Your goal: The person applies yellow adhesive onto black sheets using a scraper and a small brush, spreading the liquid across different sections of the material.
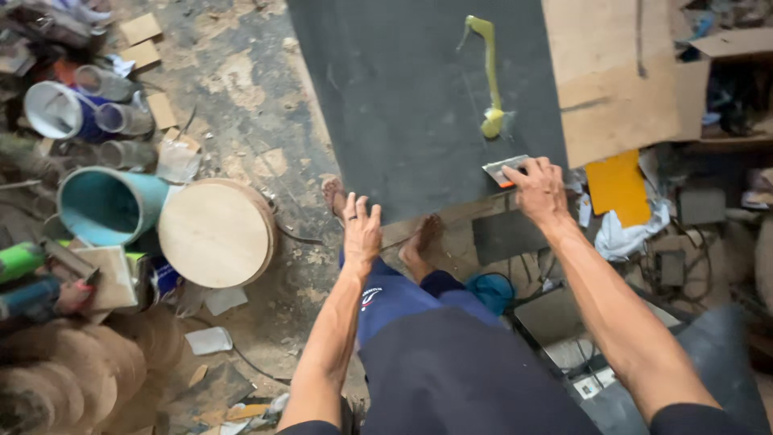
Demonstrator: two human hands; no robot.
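Head view is filled by a dark grey board (pixel 419 105) lying flat, seen from above. Its near edge is pressed by the left hand (pixel 361 234), which is laid open with fingers spread and nothing held. The right hand (pixel 538 189) is closed around a small flat scraper (pixel 504 171) with an orange lower edge, held against the board close to its near right corner. A strip of yellow glue (pixel 489 72) is seen on the board just beyond the scraper, ending in a thicker blob. A sheet of brown plywood (pixel 612 72) is laid over the board's right part. Two bare feet are seen below the board's edge, on a dusty concrete floor (pixel 250 97) strewn with scraps. To the left, a round wooden disc (pixel 216 234) is set beside a teal bucket (pixel 109 205) lying on its side, with a white bucket (pixel 56 109) farther off. An orange sheet (pixel 618 187) is seen at the right, well apart from the hands.
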